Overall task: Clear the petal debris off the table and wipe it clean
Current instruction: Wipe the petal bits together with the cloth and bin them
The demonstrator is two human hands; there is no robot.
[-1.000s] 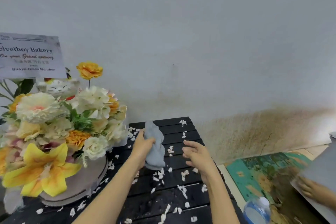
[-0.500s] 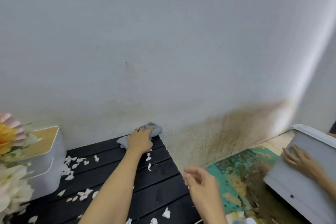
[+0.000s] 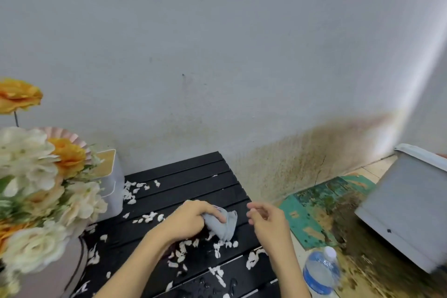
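- Dozens of white petal scraps [image 3: 219,247] still litter the black slatted table [image 3: 183,176]; we judge the job barely begun
- Half a second back we had the grey cloth [image 3: 223,224] at the table's far edge by the wall; now our left hand [image 3: 187,221] clenches it bunched mid-table, scraps gathered just below
- Our right hand [image 3: 269,221] hovers loosely curled beside it, grasping nothing; a water bottle [image 3: 320,271] stands near the flower arrangement's [image 3: 36,189] opposite side
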